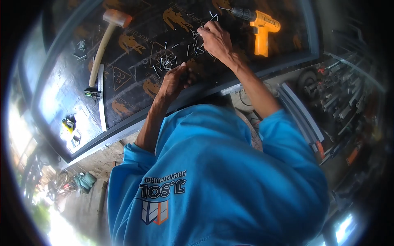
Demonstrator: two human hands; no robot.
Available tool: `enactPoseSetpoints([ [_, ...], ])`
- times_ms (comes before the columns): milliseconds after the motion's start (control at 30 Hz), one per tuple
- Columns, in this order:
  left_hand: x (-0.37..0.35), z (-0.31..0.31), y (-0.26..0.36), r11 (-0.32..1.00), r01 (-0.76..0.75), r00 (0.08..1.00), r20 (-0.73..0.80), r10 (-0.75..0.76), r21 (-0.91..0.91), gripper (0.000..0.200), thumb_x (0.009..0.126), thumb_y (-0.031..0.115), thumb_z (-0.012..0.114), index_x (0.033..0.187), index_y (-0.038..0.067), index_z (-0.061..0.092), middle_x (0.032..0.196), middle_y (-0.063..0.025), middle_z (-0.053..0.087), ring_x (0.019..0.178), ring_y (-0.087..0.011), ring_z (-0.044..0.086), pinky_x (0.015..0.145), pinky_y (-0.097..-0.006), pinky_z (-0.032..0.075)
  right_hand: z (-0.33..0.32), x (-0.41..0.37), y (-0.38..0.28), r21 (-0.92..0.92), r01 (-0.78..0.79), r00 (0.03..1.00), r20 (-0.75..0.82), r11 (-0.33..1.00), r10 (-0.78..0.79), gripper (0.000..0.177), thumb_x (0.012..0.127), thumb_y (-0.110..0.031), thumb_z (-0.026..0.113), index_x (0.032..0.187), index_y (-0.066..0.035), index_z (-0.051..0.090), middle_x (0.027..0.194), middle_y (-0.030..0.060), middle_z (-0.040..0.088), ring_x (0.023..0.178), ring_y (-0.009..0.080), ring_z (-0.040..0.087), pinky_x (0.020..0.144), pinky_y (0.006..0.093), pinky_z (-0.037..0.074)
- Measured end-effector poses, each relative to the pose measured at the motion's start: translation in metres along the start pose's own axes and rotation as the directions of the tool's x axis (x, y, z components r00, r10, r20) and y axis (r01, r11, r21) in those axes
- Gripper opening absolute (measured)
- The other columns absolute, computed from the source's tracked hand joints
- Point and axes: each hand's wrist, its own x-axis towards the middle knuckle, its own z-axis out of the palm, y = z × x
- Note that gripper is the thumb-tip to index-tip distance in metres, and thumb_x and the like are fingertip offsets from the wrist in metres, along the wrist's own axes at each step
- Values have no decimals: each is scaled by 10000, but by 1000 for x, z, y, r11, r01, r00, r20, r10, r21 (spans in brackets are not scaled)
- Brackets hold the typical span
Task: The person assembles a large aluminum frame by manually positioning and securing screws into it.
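Note:
My right hand (215,40) reaches down among loose screws (196,48) on the dark printed board. Its fingers are bent and closed together; what they pinch, if anything, is hidden. My left hand (174,80) rests at the near side of a denser pile of screws (166,63). Its thumb stands apart from half-curled fingers, which are partly in shadow, and I see nothing held there. More screws (213,16) lie just beyond my right hand. A yellow cordless drill (264,30) with a bit fitted lies to the right of that hand.
A wooden-handled mallet (102,53) lies at the left, beside a pale metal strip (101,98). A yellow tape measure (69,124) sits near the left corner. Grey framing (312,28) borders the board (135,78). Metal profiles (303,117) and racked pieces (336,94) stand at the right.

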Motion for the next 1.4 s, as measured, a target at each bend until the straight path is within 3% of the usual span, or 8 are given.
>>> enactPoseSetpoints([
  [333, -8, 29, -9, 941, 46, 994, -78, -76, -334, 365, 997, 356, 398, 1040, 34, 563, 857, -61, 578, 700, -149, 555, 582, -249, 445, -69, -79, -88, 400, -435, 894, 296, 807, 335, 285, 808, -144, 701, 1064, -36, 636, 835, 93, 598, 723, 196, 595, 650, 304, 482],
  [567, -32, -21, 0, 993, -30, 998, -47, 35, 114, 325, 976, 334, 464, 996, 36, 591, 752, 13, 530, 625, -68, 470, 492, -179, 321, -57, -114, -44, 438, -664, 737, 247, 606, 629, 212, 814, -86, 680, 1011, -23, 635, 864, 107, 650, 688, 192, 610, 613, 304, 480],
  [867, -71, -70, 37, 969, -167, 956, -210, 205, 184, 421, 984, 342, 446, 1172, -16, 564, 791, -13, 533, 643, -85, 476, 546, -202, 369, -54, -73, -6, 371, -592, 795, 120, 716, 595, 200, 815, -93, 667, 1011, -56, 672, 860, 87, 600, 729, 223, 612, 649, 338, 512],
  [933, -69, -73, 34, 969, -179, 963, -171, 208, 172, 400, 981, 320, 460, 1182, -10, 562, 801, -16, 543, 654, -85, 486, 554, -202, 378, -39, -56, 4, 125, -305, 940, -117, 944, 320, 182, 817, -118, 663, 994, -90, 687, 869, 72, 603, 819, 234, 602, 706, 343, 514],
  [1200, -58, -35, 18, 978, -168, 977, -109, 182, 126, 367, 968, 305, 481, 1193, 22, 544, 789, -18, 550, 634, -96, 491, 528, -205, 381, -15, -36, 23, 124, -274, 961, 4, 954, 275, 162, 819, -93, 668, 977, -60, 686, 980, 71, 628, 903, 223, 619, 796, 313, 497],
  [1267, -53, -33, 15, 977, -166, 979, -94, 180, 133, 352, 966, 306, 483, 1184, 38, 551, 778, -14, 555, 638, -89, 504, 524, -202, 384, -17, -36, 28, 691, -328, 921, 80, 645, 382, 174, 827, -78, 664, 1000, -80, 683, 958, 36, 628, 802, 116, 598, 705, 246, 497],
  [1333, -51, -26, 18, 955, -170, 983, -26, 182, 242, 330, 965, 296, 478, 1175, 56, 561, 783, -12, 568, 650, -79, 518, 529, -194, 384, -29, -36, 19, 686, -349, 919, 116, 638, 377, 159, 840, -70, 666, 998, -56, 682, 1017, 38, 640, 822, 75, 598, 725, 203, 483],
  [1400, -47, -21, 20, 961, -154, 987, -15, 162, 231, 308, 970, 270, 468, 1170, 55, 563, 800, -10, 571, 657, -73, 520, 512, -182, 379, -37, -36, 6, 901, -350, 859, 201, 254, 470, 167, 848, -54, 658, 1013, -33, 674, 997, 49, 652, 856, 86, 607, 726, 205, 491],
])
